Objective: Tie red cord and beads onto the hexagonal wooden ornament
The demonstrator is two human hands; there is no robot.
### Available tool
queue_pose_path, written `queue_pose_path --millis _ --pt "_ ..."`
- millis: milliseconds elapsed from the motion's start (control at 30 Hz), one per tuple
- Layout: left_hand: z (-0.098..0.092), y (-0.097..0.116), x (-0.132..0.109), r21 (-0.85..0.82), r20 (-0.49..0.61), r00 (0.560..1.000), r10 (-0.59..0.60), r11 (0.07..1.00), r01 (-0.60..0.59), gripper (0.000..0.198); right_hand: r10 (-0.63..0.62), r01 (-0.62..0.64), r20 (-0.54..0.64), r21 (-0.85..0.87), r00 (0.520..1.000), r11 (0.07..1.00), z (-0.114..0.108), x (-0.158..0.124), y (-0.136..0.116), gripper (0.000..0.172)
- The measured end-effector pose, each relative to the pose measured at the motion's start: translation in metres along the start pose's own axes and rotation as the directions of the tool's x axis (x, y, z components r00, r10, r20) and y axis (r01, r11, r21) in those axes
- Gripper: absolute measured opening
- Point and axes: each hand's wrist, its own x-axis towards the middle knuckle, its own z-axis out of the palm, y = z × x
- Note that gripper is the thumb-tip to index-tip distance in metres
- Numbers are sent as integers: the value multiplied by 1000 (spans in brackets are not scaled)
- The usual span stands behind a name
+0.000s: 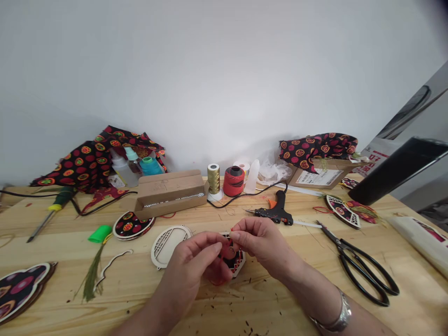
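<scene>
Pinching red thread above a patterned eight-sided piece

Looking forward and down from the head, the view shows two bare hands close together over a wooden table (84, 317). The right hand (261, 240) has thumb and forefinger pressed together on a bit of red thread (231, 229); a silver bracelet (345, 310) circles that wrist. The left hand (196, 261) is just beside it, fingers curled and partly blurred, and I cannot tell whether they grip anything. Between and beneath the hands lies the eight-sided piece (241, 267), pale-edged with dark fabric and red lacing, partly hidden by the fingers.

Near the left hand, a round wooden frame (156, 255) rests flat. Farther left are a patterned disc (133, 226), a green cap (100, 234) and a green tassel (94, 273). Behind the hands, an open cardboard box (189, 203) stands beside a gold spool (213, 179) and a red spool (234, 182). A black glue gun (278, 210) lies just beyond the right hand, while black-handled scissors (339, 243) lie to its right, blades towards the glue gun. Behind the scissors is a fan-shaped piece (343, 211).
</scene>
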Motion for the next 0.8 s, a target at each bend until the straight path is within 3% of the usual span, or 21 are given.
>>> queue_pose_path --millis 100,267,633,800 --pt "1 0 0 -31 20 999 -25 999 26 27 -29 30 12 -44 999 999 0 0 2 19" --pt "3 -1 2 56 21 1000 -2 998 1 30 -42 33 -52 -151 998 988 3 -1 3 14" --pt "-4 -10 5 96 -97 995 -15 995 24 28 -41 35 -56 -102 998 994 5 0 5 14" --pt "-4 -10 6 27 -97 995 -25 999 27 21 -41 34 -61 -111 997 993 5 0 4 16"
